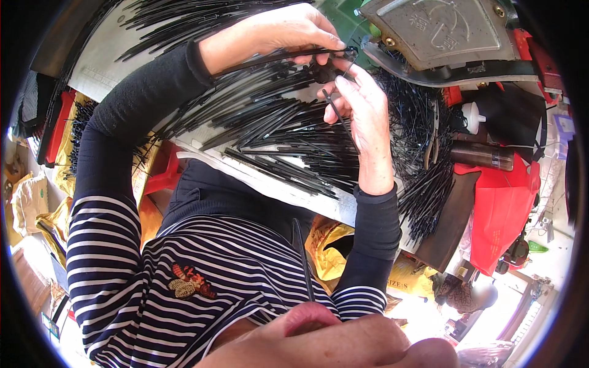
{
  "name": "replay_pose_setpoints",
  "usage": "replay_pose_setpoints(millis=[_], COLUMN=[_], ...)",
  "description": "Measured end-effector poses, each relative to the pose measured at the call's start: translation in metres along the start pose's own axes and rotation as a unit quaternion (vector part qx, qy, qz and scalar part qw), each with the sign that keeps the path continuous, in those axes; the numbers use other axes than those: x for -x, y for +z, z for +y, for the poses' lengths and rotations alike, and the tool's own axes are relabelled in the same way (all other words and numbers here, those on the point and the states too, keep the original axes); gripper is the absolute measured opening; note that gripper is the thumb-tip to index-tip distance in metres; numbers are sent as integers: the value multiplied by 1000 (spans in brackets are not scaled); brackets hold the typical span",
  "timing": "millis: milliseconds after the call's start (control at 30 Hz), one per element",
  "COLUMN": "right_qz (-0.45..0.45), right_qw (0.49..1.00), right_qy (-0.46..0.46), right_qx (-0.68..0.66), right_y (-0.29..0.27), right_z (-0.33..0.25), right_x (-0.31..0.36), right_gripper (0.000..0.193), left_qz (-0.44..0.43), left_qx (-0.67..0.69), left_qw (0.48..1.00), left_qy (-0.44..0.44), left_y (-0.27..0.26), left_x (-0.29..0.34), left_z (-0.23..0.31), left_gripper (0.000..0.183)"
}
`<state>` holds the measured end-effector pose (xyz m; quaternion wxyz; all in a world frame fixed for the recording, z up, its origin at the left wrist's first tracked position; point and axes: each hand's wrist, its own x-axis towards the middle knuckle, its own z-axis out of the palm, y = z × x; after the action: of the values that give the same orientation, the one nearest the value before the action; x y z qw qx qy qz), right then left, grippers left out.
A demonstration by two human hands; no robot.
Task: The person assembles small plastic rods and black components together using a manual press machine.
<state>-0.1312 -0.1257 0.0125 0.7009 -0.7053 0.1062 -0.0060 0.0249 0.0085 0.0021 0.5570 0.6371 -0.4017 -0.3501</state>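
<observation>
We see the left hand [294, 32] pinched on a black strip [270, 58], which runs back beneath its fingers toward the forearm, its far end beside the fingertips of the right hand [362, 113]. The right hand is curled around a second strip [337, 113], which slants across its fingers and palm; we cannot tell whether its fingertips also grip the first strip's end. Just below the left fingertips, between the two hands, we make out a dark clump [321, 72], too shadowed to name. By our reading, the handling of these two is partway through, neither being laid down, and much remains within reach: many loose strips [264, 126] lie fanned below the left hand, and to the right of the right hand is a dense heap [423, 159] of thin black pieces, though whether those are finished we cannot say. The pale tabletop [279, 184] shows a bare edge on the body side of both hands. Beyond the right hand, up and to its right, we find a grey metal machine [445, 34]; farther right are a white bottle [472, 118], a dark cylinder [485, 156] and a red bag [500, 208]. Well below the right hand, past the table's edge, we see yellow sacking [328, 254].
</observation>
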Motion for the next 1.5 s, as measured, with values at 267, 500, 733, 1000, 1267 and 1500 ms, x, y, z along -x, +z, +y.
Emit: replay_pose_setpoints(millis=[267, 500, 733, 1000, 1267, 1500], right_qz=[-6, -5, -20, -20, -28, -24], right_qw=[1000, 999, 999, 999, 999, 999], right_qy=[2, 9, 8, 15, 22, 27], right_qx=[-22, -34, -40, -46, -24, -18], right_y=[-3, -3, -7, -8, -11, -11], right_z=[3, 0, 1, 1, -1, -1], right_x=[0, 1, -1, -1, -1, 2], right_gripper=[36, 37, 39, 40, 41, 41], left_qz=[3, 12, 1, 9, 5, 6], left_qx=[-4, -3, 13, 0, -10, -35], left_qw=[1000, 1000, 999, 999, 1000, 999], left_qy=[-17, -26, -30, -31, -25, -35], left_y=[0, 1, 0, -1, -2, -3], left_x=[1, 1, 1, -1, -2, -3], left_z=[1, 0, 2, 0, -5, -6], left_gripper=[37, 37, 35, 35, 36, 38])
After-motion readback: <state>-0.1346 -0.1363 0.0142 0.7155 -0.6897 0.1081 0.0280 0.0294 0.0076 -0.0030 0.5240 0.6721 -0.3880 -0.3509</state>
